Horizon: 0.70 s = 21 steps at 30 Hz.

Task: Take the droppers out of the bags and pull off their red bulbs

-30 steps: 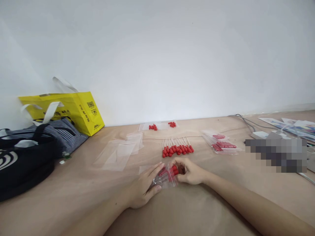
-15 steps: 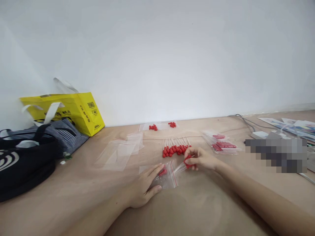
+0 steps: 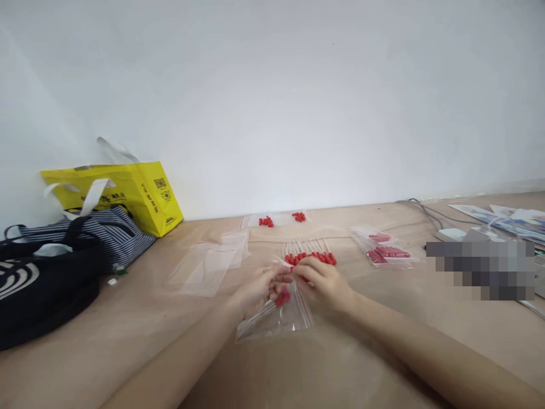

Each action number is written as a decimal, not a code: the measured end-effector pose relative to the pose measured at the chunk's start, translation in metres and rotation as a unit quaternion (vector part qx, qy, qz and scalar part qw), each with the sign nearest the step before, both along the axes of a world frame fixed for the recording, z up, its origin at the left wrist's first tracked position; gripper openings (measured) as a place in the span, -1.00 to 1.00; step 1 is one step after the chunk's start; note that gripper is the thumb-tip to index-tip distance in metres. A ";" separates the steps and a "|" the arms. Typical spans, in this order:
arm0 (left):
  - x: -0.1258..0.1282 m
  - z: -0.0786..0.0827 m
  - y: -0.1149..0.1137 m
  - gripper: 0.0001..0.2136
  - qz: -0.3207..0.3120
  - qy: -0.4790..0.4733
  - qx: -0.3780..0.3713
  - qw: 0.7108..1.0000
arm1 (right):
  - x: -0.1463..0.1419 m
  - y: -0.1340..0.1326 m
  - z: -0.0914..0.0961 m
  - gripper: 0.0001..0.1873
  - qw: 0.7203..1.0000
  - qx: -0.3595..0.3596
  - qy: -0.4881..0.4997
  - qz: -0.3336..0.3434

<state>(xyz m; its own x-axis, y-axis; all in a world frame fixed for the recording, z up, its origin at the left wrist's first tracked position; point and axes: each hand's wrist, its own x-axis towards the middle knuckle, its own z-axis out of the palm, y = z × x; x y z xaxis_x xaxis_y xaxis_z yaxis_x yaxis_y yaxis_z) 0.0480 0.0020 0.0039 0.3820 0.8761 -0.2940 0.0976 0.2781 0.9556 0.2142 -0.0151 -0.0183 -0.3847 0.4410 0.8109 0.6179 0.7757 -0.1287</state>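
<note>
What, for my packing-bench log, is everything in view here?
held zip bag: one, clear with red seal, between the hands, red-bulbed droppers inside
loose droppers: a row, red bulbs, behind the hands
back droppers: two clusters, red, near the wall
filled bags: a pile, clear with red contents, right of the row
empty bags: several, clear, left of centre
shopping bag: one, yellow, far left
striped bag: one, dark and white, beside it
black bag: one, black, left edge
cables: a few, grey, right rear
papers: several, printed, far right
table: one, tan
left hand: one, grip on the bag's mouth
right hand: one, grip pinched at the bag's mouth
</note>
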 end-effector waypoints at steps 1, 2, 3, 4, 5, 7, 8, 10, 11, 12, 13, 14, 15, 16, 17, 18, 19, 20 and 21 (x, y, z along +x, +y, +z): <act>0.003 0.001 0.003 -0.73 0.009 -0.028 -0.047 0.998 | -0.006 0.001 -0.003 -0.83 0.998 0.026 -0.054 0.006; 0.004 0.001 0.006 -0.74 0.018 -0.039 -0.077 0.996 | -0.011 0.001 -0.004 -0.82 0.994 0.044 -0.098 0.011; 0.004 0.001 0.009 -0.74 0.026 -0.038 -0.091 0.995 | -0.014 0.002 -0.004 -0.82 0.990 0.055 -0.131 0.018; 0.003 0.000 0.013 -0.74 0.033 -0.030 -0.095 0.994 | -0.016 0.002 -0.004 -0.83 0.987 0.057 -0.148 0.027; 0.001 -0.001 0.018 -0.74 0.040 -0.019 -0.091 0.995 | -0.016 0.002 -0.003 -0.83 0.986 0.052 -0.152 0.035; -0.007 -0.004 0.032 -0.75 0.054 0.004 -0.077 0.996 | -0.012 0.000 -0.003 -0.76 0.989 0.026 -0.137 0.043; -0.011 -0.006 0.041 -0.76 0.064 0.019 -0.069 0.995 | -0.008 -0.001 -0.003 -0.73 0.991 0.010 -0.124 0.041; -0.017 -0.008 0.062 -0.83 0.081 0.054 -0.051 0.994 | 0.003 -0.003 -0.007 -0.73 0.994 -0.022 -0.101 0.028; -0.019 -0.009 0.073 -0.85 0.086 0.074 -0.046 0.993 | 0.010 -0.003 -0.010 -0.76 0.995 -0.037 -0.092 0.022; -0.019 -0.010 0.084 -0.83 0.086 0.093 -0.042 0.991 | 0.016 -0.004 -0.014 -0.77 0.995 -0.052 -0.081 0.016; -0.019 -0.011 0.093 -0.78 0.085 0.110 -0.040 0.989 | 0.023 -0.004 -0.018 -0.79 0.995 -0.067 -0.069 0.012; -0.017 -0.012 0.101 -0.75 0.080 0.126 -0.040 0.988 | 0.029 -0.004 -0.022 -0.80 0.995 -0.081 -0.055 0.008; -0.015 -0.014 0.108 -0.73 0.072 0.141 -0.039 0.987 | 0.033 -0.004 -0.025 -0.80 0.995 -0.094 -0.041 0.005; -0.012 -0.015 0.113 -0.72 0.063 0.153 -0.040 0.985 | 0.037 -0.004 -0.028 -0.81 0.994 -0.106 -0.025 0.002; -0.010 -0.016 0.116 -0.72 0.052 0.165 -0.039 0.984 | 0.040 -0.003 -0.029 -0.81 0.993 -0.117 -0.010 0.002; -0.007 -0.018 0.119 -0.72 0.041 0.175 -0.039 0.983 | 0.041 -0.003 -0.030 -0.81 0.992 -0.127 0.004 0.002; -0.005 -0.019 0.120 -0.72 0.032 0.186 -0.037 0.981 | 0.041 -0.003 -0.030 -0.82 0.991 -0.134 0.015 0.004; -0.003 -0.020 0.121 -0.72 0.024 0.197 -0.034 0.980 | 0.041 -0.003 -0.030 -0.82 0.990 -0.138 0.021 0.006; -0.002 -0.021 0.121 -0.73 0.019 0.208 -0.030 0.978 | 0.040 -0.003 -0.030 -0.83 0.990 -0.142 0.021 0.007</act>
<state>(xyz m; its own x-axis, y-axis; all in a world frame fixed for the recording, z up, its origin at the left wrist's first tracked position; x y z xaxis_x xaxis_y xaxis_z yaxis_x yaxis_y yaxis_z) 0.0462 0.1232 -0.0174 0.1871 0.8636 -0.4683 0.4627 0.3430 0.8174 0.2545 -0.0179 -0.0478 -0.3605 0.6486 0.6704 0.5965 0.7128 -0.3689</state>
